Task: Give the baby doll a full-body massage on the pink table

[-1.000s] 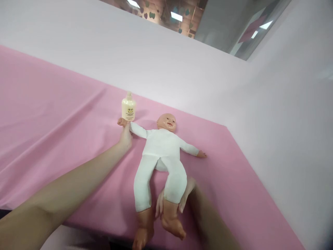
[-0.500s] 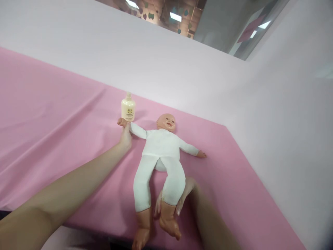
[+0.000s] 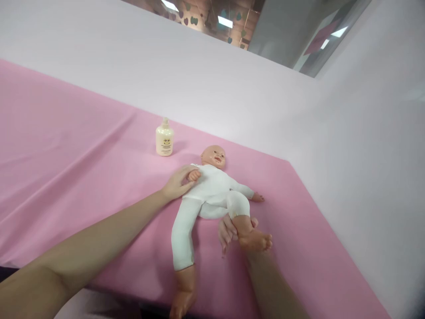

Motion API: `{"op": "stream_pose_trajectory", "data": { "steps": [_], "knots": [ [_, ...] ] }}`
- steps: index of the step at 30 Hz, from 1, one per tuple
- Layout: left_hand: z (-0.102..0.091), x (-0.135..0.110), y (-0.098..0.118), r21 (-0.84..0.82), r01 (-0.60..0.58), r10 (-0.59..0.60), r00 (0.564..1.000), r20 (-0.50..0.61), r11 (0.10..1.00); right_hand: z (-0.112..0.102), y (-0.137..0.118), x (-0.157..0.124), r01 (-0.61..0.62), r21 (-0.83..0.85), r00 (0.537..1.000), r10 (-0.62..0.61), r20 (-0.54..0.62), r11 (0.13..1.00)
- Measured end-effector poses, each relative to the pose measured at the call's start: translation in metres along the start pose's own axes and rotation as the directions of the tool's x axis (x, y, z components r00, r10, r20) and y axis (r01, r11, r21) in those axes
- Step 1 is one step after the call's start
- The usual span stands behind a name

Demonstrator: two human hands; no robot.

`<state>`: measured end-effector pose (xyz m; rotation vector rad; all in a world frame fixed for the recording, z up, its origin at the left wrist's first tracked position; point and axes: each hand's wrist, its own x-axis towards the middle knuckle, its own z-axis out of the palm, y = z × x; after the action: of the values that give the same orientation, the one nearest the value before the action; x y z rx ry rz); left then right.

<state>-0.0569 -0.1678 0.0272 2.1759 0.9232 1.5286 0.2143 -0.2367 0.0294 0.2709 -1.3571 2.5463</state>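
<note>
A baby doll [image 3: 213, 182] in a white suit lies on its back, its head towards the wall. My left hand [image 3: 175, 182] is closed round the doll's arm on the left. That arm is folded in, so the doll's fist [image 3: 194, 175] rests by its chest. With my right hand [image 3: 227, 230] I grip the doll's right-side leg from below, near the ankle. This leg is bent, with the knee raised and the foot [image 3: 256, 240] pointing right. The doll's other leg [image 3: 182, 235] lies stretched towards me. Its other arm [image 3: 244, 189] is spread on the cloth.
A cream-coloured bottle [image 3: 165, 141] with a dark label print stands upright left of the doll's head. Pink cloth [image 3: 83, 146] covers the table, creased on the left. A white wall [image 3: 199, 84] runs behind and along the right, with a window [image 3: 232, 22] above.
My left hand has brought the doll's arm from outstretched in to the chest. My right hand has lifted the doll's leg up and right, bending its knee.
</note>
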Motion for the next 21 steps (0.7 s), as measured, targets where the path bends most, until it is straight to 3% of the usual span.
{"op": "stream_pose_trajectory", "data": {
  "steps": [1,3,6,9,12,17,19,21],
  "knots": [
    [-0.001,0.000,0.002,0.045,-0.054,0.051,0.997,0.056,0.998,0.000,-0.001,0.002,0.069,0.017,0.997,-0.068,-0.032,0.997],
    [-0.002,0.001,0.004,0.111,-0.145,0.127,0.980,0.155,0.983,0.004,-0.004,0.006,0.167,0.048,0.966,-0.154,-0.206,0.985],
    [-0.003,0.002,0.004,0.178,-0.204,0.155,0.954,0.258,0.963,0.013,-0.008,0.009,0.160,0.060,0.853,-0.108,-0.511,0.985],
    [-0.003,0.002,0.004,0.210,-0.207,0.143,0.948,0.284,0.955,0.019,-0.011,0.010,0.150,0.034,0.792,-0.099,-0.603,0.988],
    [-0.004,0.003,0.004,0.195,-0.186,0.128,0.952,0.278,0.963,0.019,-0.011,0.011,0.148,0.001,0.770,-0.115,-0.627,0.989],
    [-0.005,0.003,0.004,0.067,-0.042,0.035,0.993,0.112,0.997,0.011,-0.006,0.010,0.157,-0.043,0.825,-0.155,-0.543,0.987],
    [-0.005,0.004,0.002,-0.009,0.069,-0.069,0.998,0.013,0.998,0.008,-0.002,0.007,0.161,-0.067,0.874,-0.174,-0.453,0.985],
    [-0.003,0.004,-0.002,-0.122,0.191,-0.203,0.975,-0.093,0.974,0.004,0.003,0.004,0.131,-0.105,0.922,-0.160,-0.353,0.986]
  ]
}}
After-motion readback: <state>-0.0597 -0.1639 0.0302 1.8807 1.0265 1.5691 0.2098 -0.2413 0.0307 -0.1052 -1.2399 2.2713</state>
